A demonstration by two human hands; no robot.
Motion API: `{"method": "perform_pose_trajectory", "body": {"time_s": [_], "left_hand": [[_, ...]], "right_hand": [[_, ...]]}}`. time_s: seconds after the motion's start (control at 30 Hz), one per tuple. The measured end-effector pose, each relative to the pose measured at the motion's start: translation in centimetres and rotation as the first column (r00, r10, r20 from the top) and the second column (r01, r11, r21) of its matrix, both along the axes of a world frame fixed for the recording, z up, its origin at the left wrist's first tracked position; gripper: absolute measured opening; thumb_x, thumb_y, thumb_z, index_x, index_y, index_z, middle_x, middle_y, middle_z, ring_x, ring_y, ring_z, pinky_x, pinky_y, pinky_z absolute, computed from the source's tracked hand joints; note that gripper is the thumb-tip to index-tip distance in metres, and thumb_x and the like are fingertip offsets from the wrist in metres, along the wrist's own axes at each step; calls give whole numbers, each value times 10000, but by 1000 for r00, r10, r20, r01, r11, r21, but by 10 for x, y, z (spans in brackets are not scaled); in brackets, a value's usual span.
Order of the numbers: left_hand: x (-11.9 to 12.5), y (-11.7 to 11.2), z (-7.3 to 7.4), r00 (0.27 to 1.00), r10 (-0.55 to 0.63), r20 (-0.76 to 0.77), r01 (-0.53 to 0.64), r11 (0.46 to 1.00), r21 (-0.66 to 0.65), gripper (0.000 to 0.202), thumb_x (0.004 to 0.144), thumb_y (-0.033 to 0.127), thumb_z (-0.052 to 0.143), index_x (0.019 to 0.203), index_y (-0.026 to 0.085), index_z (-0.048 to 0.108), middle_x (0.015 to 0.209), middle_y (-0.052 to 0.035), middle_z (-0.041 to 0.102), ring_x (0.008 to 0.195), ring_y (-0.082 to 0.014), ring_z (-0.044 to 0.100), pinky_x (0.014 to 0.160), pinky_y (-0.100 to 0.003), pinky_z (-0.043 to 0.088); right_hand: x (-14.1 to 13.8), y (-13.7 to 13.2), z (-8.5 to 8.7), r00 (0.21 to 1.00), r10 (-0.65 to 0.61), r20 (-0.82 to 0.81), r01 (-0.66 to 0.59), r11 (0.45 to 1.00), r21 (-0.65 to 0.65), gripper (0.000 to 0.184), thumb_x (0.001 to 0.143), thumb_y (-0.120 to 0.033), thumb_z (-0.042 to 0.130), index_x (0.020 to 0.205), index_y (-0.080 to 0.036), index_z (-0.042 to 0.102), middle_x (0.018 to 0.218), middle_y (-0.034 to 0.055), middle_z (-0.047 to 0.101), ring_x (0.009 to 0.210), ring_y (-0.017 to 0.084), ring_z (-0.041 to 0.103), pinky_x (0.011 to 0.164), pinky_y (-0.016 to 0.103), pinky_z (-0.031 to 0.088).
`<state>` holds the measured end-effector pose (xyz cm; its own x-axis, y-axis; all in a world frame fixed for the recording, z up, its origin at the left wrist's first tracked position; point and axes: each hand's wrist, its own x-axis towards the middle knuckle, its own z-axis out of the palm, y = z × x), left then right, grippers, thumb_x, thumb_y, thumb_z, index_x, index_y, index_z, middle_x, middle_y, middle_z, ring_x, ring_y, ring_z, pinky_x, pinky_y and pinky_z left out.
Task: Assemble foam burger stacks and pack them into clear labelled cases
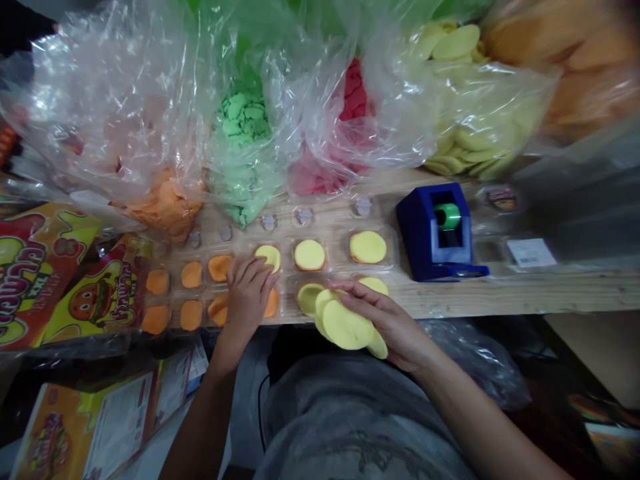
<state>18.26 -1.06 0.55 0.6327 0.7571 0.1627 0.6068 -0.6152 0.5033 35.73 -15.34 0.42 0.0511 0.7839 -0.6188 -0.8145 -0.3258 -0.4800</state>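
A clear plastic tray [330, 220] with round wells lies on the wooden shelf. Its left wells hold orange discs [191, 274], its right wells pale yellow discs [367, 247]. My left hand [247, 293] rests on the tray's middle, fingers curled, fingertips touching a yellow disc [269, 254] in a back-row well. My right hand [385, 320] holds a fanned stack of yellow discs [345, 325] at the tray's front edge, thumb on top.
Behind the tray stand clear bags of orange [163, 203], green [245, 120], red [353, 100] and yellow [465, 147] pieces. A blue tape dispenser [440, 233] sits to the right. Printed burger-picture cartons [95, 293] lie at the left and below.
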Motion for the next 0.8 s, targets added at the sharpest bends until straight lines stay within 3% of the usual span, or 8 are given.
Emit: {"method": "perform_pose_trajectory", "body": {"time_s": [0.07,0.17,0.33,0.47,0.57,0.67,0.73,0.8], "left_hand": [[2,-16,13,993,54,107,-23,962,-271,290,907,352,456,1012,184,668,1088,-93,692,1061,-226,600,1001,-424,395],[6,-39,29,983,129,132,-18,780,-626,316,858,367,531,1113,206,627,1040,-63,695,917,-188,640,819,-314,504],[7,-49,32,938,308,157,-125,725,-677,175,761,301,626,896,194,656,832,-15,675,751,-143,614,692,-249,498],[3,-39,24,847,468,251,-172,689,-704,164,761,333,622,808,177,619,739,12,642,685,-114,587,664,-221,486],[-8,-30,20,750,561,350,-281,750,-599,199,803,375,592,858,184,599,768,12,654,718,-117,606,699,-230,488],[-26,-27,17,877,376,300,-332,924,-189,135,851,315,556,879,195,611,838,-12,689,804,-149,632,766,-271,490],[-37,-29,11,988,112,107,-124,986,108,114,877,243,527,895,194,629,895,-35,709,870,-174,635,820,-309,481],[-46,-32,1,994,-92,-67,106,963,250,139,894,196,495,902,182,633,902,-51,718,880,-186,634,851,-336,470]], "right_hand": [[-4,5,4,1000,20,15,-21,996,85,374,668,-317,789,1015,-241,673,921,-1,723,739,118,663,677,219,503],[-11,13,10,995,53,80,-70,970,231,486,679,-290,778,1132,-283,603,1000,-6,691,855,135,646,755,243,494],[-23,23,9,974,117,194,-178,925,337,669,669,-233,784,1258,-309,476,1042,-21,633,925,125,597,804,232,469],[-27,26,-3,947,179,266,-257,919,300,636,671,-252,773,1241,-286,493,1064,5,614,953,150,584,836,279,459],[-25,25,-10,950,200,241,-259,933,249,563,663,-288,772,1178,-282,546,1028,13,628,998,172,575,878,318,441],[-18,22,-13,962,148,230,-190,967,169,527,644,-317,784,1128,-286,580,1048,15,634,1012,180,570,890,327,430],[-11,19,-11,968,126,219,-155,980,123,525,639,-334,787,1121,-295,582,1070,15,643,984,185,587,871,333,439],[-5,18,-9,971,115,208,-137,986,95,539,639,-340,789,1134,-305,578,1056,8,660,947,184,607,846,331,451]]}}
